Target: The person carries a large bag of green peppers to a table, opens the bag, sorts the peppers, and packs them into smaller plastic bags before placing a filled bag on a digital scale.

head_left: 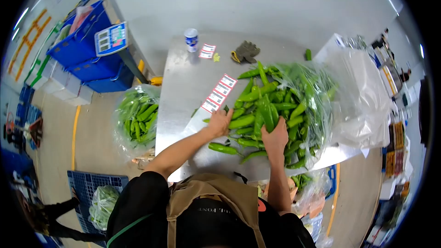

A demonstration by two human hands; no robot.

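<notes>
A large pile of green peppers (pixel 248 120) spreads over the metal table (pixel 177 82), partly inside a clear plastic bag (pixel 317 110). My right hand (pixel 275 138) is closed round several long peppers at the front of the pile. At the pile's left edge rests my left hand (pixel 219 123), its fingers bent down by the peppers and the lower end of a strip of labels (pixel 219 93); whatever is under its fingertips is hidden. One loose pepper (pixel 223 148) lies nearer me, between my hands.
A can (pixel 191 40), a small label sheet (pixel 207 51) and a grey glove (pixel 246 52) sit towards the wall. Left are a scale display (pixel 111 39), blue crates (pixel 108 76) and a bag of peppers (pixel 138 119). Another person's legs (pixel 64 220) show lower left.
</notes>
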